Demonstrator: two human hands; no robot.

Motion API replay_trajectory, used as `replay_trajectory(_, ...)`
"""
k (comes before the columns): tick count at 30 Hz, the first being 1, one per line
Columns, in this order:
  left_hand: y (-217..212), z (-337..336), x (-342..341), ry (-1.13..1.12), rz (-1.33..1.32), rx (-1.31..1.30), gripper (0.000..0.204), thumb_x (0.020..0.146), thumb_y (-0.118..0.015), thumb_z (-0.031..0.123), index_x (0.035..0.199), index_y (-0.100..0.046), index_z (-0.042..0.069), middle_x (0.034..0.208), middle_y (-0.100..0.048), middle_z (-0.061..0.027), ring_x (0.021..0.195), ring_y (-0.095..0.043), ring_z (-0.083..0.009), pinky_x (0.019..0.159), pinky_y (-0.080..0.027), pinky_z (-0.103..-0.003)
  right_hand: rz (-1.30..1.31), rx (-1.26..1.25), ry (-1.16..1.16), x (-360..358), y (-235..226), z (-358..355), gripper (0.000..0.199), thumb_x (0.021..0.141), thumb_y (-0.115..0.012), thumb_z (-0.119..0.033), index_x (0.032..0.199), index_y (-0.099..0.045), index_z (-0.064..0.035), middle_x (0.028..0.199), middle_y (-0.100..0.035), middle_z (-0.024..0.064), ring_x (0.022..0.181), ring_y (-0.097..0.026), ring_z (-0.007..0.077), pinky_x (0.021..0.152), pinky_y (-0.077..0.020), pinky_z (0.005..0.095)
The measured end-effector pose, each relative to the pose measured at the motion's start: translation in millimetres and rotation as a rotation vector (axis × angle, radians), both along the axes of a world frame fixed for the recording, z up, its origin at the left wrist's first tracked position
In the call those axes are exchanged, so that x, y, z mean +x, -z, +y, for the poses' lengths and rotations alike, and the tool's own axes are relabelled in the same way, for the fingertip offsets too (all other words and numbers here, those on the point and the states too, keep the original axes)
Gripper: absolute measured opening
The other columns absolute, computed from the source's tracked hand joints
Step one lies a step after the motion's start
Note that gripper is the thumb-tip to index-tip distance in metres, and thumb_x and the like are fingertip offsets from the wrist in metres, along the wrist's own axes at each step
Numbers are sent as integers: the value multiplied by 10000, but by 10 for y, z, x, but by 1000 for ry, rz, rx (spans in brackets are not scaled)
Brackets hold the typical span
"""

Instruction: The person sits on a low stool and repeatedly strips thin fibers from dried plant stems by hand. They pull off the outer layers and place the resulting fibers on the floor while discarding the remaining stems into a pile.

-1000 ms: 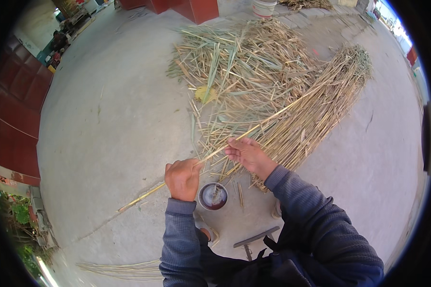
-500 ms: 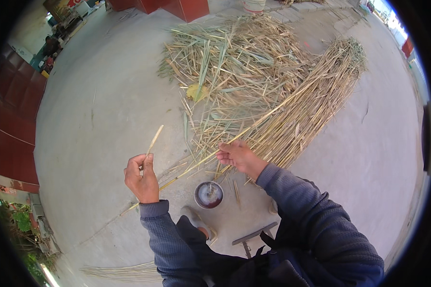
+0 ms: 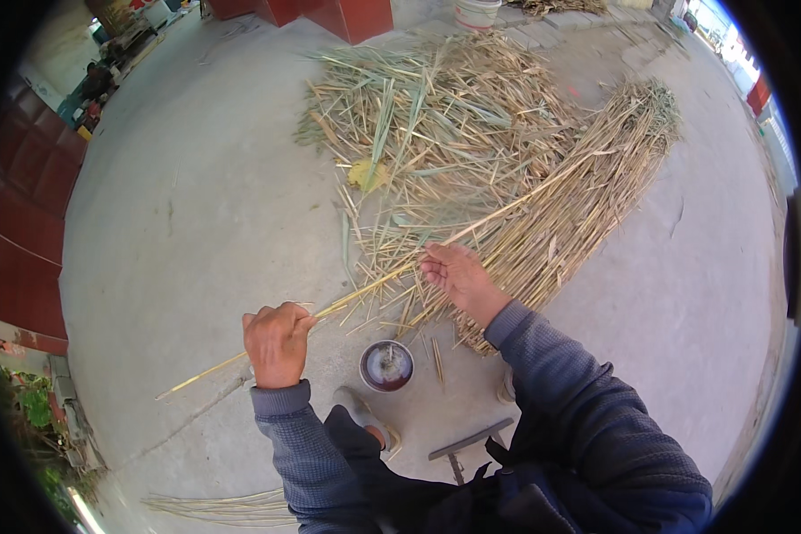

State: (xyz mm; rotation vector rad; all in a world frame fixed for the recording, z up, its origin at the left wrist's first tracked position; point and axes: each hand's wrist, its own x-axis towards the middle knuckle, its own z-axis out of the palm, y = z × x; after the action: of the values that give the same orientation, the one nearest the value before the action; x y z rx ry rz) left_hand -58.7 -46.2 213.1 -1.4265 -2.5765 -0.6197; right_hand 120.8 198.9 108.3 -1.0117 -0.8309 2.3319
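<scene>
A long, thin yellow reed stalk (image 3: 378,283) runs slantwise in front of me. My left hand (image 3: 276,344) is closed round it, knuckles up, and the lower end juts out past the hand to the left. Farther up the stalk, my right hand (image 3: 459,278) pinches it between thumb and fingers. A short pale sliver seems to lie along the stalk beside my left hand; whether I hold it is unclear. Beyond my right hand lies a big bundle of reed stalks (image 3: 587,200), next to a heap of dry leaves and husks (image 3: 472,116).
A round metal bowl (image 3: 387,389) with something pale inside stands by my foot. Close to my legs is a dark low stool (image 3: 472,438). Thin stalks (image 3: 218,509) lie at lower left. A white bucket (image 3: 477,14) and red boxes (image 3: 349,20) stand at the far side.
My left hand has turned over and lowered from holding up a short sliver to gripping the long stalk. My right hand has shifted slightly right and up along it.
</scene>
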Motion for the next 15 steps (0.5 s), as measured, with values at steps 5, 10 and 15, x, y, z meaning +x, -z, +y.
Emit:
replay_trajectory(5,-127,-341,-229,-188,-10,7,179,741,-818,166,848,-697,88,791,-700,-48,796,-629,-248,805,-408,-398,12,-33,16,79,-10,245,153,978,-685,-207,985,-636,-63,901,-693,48,778,-675,122,658,-566,251)
replay_trajectory(10,133,332,310,80,78,143,199,750,-820,192,855,-692,81,829,-710,-51,819,-642,-254,789,-423,-388,6,-18,-155,-39,-126,-80,177,972,-699,-235,971,-653,-64,885,-705,49,763,-679,118,656,-561,244)
replay_trajectory(15,126,456,407,124,43,105,143,763,-801,164,808,-693,83,778,-696,-51,739,-630,-259,713,-421,-389,79,-61,-163,-54,-130,-242,173,975,-698,-229,978,-668,-58,871,-718,49,767,-691,116,662,-565,242)
